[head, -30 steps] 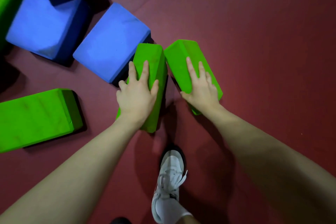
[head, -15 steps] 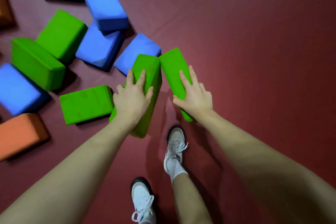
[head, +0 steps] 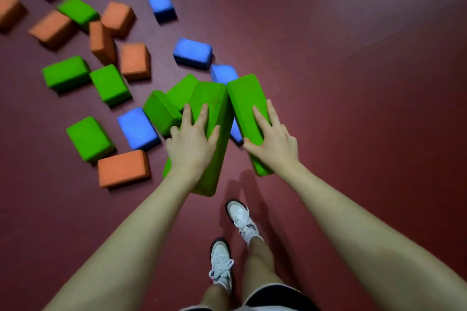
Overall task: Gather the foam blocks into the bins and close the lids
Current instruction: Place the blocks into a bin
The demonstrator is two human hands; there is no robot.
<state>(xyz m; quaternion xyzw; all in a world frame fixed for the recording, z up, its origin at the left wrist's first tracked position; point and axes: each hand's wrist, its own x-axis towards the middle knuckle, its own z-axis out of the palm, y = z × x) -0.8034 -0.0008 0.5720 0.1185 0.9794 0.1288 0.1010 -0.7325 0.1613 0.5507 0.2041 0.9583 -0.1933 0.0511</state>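
Note:
My left hand (head: 190, 144) grips a long green foam block (head: 213, 118) from above, and the block is lifted off the floor. My right hand (head: 274, 139) grips a second green foam block (head: 246, 103) just to its right; the far ends of the two blocks nearly touch. Below and to the left, several green, blue and orange foam blocks lie scattered on the dark red floor, among them an orange block (head: 123, 168) and a blue block (head: 137, 127) near my left hand. No bin shows in this view.
My two feet in white shoes (head: 241, 219) stand on the red floor (head: 353, 108) below the held blocks. The scattered blocks fill the left and upper left of the view. Bare floor stretches to the right.
Both hands have risen with their green blocks, and the view has pulled back from the floor. Many more scattered blocks show at the left. A second foot has come into view.

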